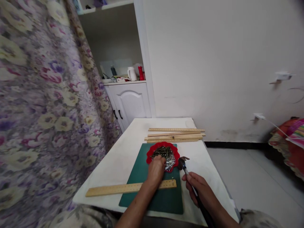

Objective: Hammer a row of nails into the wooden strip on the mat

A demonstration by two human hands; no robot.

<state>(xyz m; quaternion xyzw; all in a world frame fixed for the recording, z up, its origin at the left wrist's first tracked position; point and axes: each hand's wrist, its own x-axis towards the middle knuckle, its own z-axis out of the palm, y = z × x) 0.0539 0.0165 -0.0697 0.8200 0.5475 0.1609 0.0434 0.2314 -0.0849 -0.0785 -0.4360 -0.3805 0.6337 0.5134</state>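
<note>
My left hand (156,169) reaches into a red scalloped bowl (152,149), its curled fingers among a heap of nails (169,158). Dark nails fill the back of the bowl and silvery ones the front right; my fingertips and anything in them are hidden. In my right hand (199,186) is a claw hammer (182,163), gripped round its handle, its head up beside the bowl's right edge. Below my left wrist lies a flat wooden strip (114,190) with rows of small marks or holes. A small nail stands upright near its right end.
A green mat (166,204) lies under the bowl and part of the strip on the white-covered table (106,172). Several wooden strips (174,137) are stacked behind the bowl. A flowered curtain (59,110) hangs at the left, with a white cabinet (130,101) behind.
</note>
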